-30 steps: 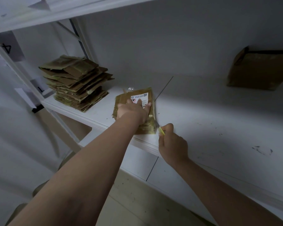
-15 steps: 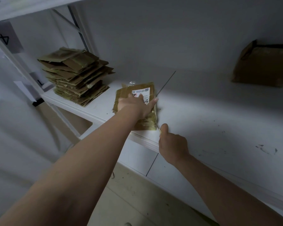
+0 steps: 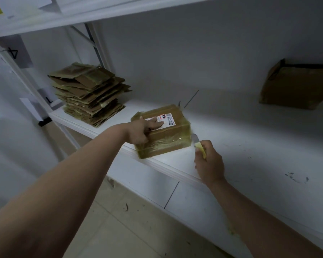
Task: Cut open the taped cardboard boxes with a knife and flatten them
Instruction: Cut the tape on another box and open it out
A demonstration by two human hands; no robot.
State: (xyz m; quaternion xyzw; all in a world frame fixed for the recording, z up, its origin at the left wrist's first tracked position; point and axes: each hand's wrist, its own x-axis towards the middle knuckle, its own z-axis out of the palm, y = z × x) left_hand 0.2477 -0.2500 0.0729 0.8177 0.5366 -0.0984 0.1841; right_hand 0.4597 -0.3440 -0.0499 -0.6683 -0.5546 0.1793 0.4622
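Note:
A small taped cardboard box [image 3: 168,138] with a white label sits at the front edge of the white shelf [image 3: 250,146]. My left hand [image 3: 144,129] presses on its top, fingers stretched over the label and thumb down the near side. My right hand [image 3: 209,162] grips a yellow-handled knife [image 3: 199,146] just right of the box. The blade tip points at the box's lower right corner.
A stack of flattened cardboard boxes [image 3: 90,94] lies at the shelf's left end. Another brown box [image 3: 295,84] stands at the back right against the wall. An upper shelf [image 3: 82,13] hangs overhead. Tiled floor [image 3: 119,229] lies below.
My left hand has turned the box so its long side faces me. My right hand with the knife has shifted right and now sits beside the box's right corner.

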